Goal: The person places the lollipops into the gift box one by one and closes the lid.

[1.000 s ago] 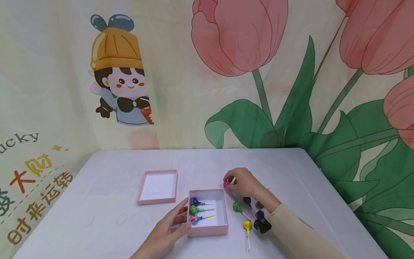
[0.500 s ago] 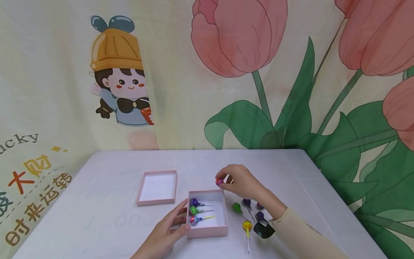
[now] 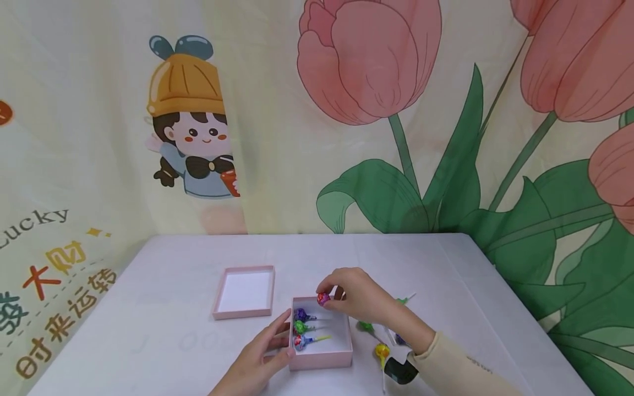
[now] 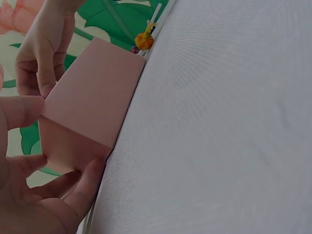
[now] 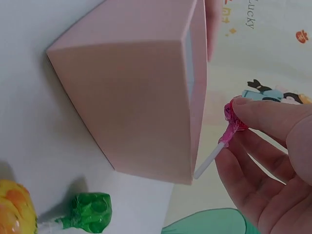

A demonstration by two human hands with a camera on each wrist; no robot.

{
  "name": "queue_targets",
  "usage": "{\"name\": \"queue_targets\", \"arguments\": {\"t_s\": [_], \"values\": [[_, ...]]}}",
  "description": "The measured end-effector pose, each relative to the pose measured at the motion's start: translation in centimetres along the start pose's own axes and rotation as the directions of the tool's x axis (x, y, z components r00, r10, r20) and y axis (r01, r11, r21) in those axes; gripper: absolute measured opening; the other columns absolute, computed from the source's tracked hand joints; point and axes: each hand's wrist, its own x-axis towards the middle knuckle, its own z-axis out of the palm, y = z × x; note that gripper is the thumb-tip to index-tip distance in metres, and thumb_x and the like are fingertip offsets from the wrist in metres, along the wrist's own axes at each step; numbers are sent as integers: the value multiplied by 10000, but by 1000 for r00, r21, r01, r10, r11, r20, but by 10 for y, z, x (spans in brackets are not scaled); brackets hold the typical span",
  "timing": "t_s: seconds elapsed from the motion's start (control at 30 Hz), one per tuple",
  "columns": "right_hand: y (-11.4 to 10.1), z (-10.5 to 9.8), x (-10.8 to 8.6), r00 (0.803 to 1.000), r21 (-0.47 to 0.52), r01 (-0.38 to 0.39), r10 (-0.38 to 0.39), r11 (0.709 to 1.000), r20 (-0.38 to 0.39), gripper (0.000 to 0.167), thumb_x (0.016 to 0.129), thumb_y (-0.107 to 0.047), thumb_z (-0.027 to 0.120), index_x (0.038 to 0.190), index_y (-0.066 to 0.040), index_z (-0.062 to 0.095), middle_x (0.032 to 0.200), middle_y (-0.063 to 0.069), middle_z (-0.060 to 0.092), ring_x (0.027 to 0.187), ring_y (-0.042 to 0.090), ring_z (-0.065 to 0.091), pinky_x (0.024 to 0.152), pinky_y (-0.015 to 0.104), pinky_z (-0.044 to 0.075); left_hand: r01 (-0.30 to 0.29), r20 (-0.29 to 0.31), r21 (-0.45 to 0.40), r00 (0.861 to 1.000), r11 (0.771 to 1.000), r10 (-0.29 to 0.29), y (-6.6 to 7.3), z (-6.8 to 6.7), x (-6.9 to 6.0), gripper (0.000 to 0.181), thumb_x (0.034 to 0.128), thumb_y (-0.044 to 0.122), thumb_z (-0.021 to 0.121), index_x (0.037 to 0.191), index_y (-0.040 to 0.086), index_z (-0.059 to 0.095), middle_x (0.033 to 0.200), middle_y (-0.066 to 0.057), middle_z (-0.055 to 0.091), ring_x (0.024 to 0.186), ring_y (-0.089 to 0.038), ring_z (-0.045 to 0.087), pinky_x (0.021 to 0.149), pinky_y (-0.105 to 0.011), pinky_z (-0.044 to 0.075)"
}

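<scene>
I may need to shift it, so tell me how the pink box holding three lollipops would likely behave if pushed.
The pink box would probably slide rather than tip, since it rests flat on the table. Its thin, straight walls suggest it is fairly light and stiff. The round-headed lollipops inside might roll about.

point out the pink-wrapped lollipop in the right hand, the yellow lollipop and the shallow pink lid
Pink-wrapped lollipop (image 5: 225,137), right wrist view: on its twisted wrapper.
Yellow lollipop (image 3: 382,351), head view: on its round candy end.
Shallow pink lid (image 3: 246,291), head view: on its white inner face.
</scene>
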Motion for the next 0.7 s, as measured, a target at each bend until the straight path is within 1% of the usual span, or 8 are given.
{"name": "queue_targets", "arguments": {"t_s": [0.2,0.37,0.43,0.53,0.7], "values": [[-5,7,1,999,8,27,-27,1000,19,238,927,-106,843,1162,-113,807,1027,-83,743,825,58,652,746,163,564,5,0,0,1000,1000,-5,0,0,-1,746,1056,320,668,1687,164,302,1602,-268,455,1331,-380,594,984,-427,576],[-11,9,2,999,9,24,-24,1000,32,271,915,-108,855,1181,-119,808,1048,-87,754,825,31,646,745,153,561,12,3,-5,1000,1000,-12,0,0,0,746,1058,322,665,1689,169,297,1608,-270,447,1341,-393,583,1006,-515,567],[-13,11,3,999,11,22,-22,1000,40,274,914,-110,856,1184,-121,807,1053,-88,755,824,35,648,746,154,561,10,5,-5,1000,1000,-10,0,0,0,747,1059,322,664,1689,167,295,1608,-275,445,1343,-402,580,1010,-533,563],[-13,16,3,998,6,30,-30,1000,60,260,921,-119,852,1177,-126,809,1050,-96,753,816,36,649,742,153,559,2,13,-5,1000,1000,-2,1,0,0,737,1066,315,654,1690,166,291,1602,-280,449,1342,-410,581,1002,-523,569],[-13,26,2,994,3,47,-47,999,102,229,929,-116,844,1155,-126,810,1022,-113,747,808,12,644,738,139,552,-23,27,-20,999,1000,23,-1,-1,0,724,1077,286,637,1692,154,279,1595,-291,448,1341,-414,581,983,-450,586]]}}
